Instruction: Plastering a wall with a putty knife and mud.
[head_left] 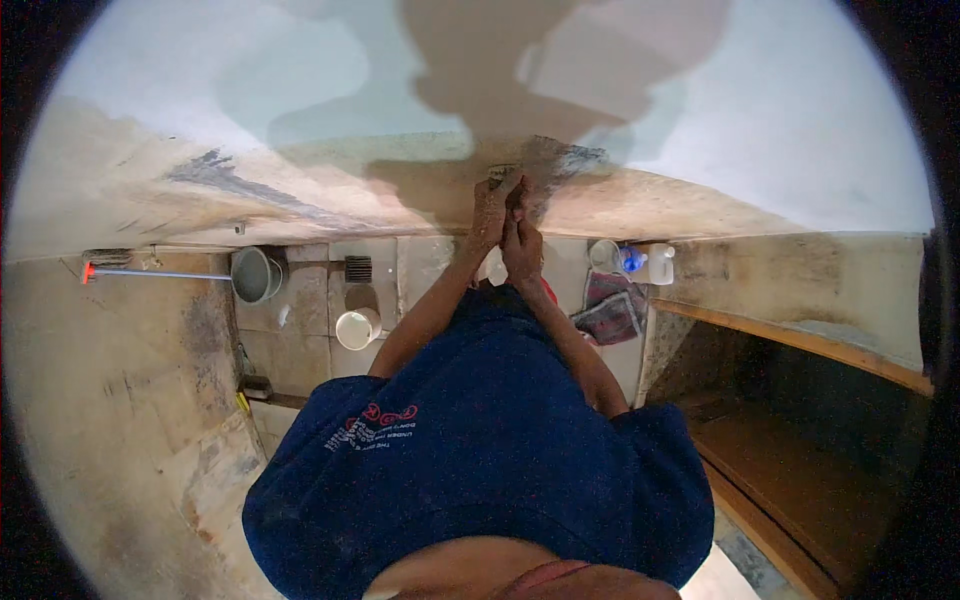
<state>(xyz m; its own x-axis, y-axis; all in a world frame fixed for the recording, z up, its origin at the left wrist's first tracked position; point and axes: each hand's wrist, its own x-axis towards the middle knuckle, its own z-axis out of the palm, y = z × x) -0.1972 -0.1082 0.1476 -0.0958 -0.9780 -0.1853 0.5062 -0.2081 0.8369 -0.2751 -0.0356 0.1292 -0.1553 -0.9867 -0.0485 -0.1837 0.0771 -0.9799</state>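
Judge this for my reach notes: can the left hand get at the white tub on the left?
Probably not without stooping: the left hand is up at the wall, while the white tub sits on the floor; nothing visible blocks the way.

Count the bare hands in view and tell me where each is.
2: the left hand by the stained wall, and the right hand lower and to its right. No others show.

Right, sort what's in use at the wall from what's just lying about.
Apparently in use: stained pale wall; left hand and right hand, close together at it; anything held is unclear.

Apparently lying about: round grey bucket; round white tub; thin blue pole; white plastic bottle; grey-and-reddish cloth.
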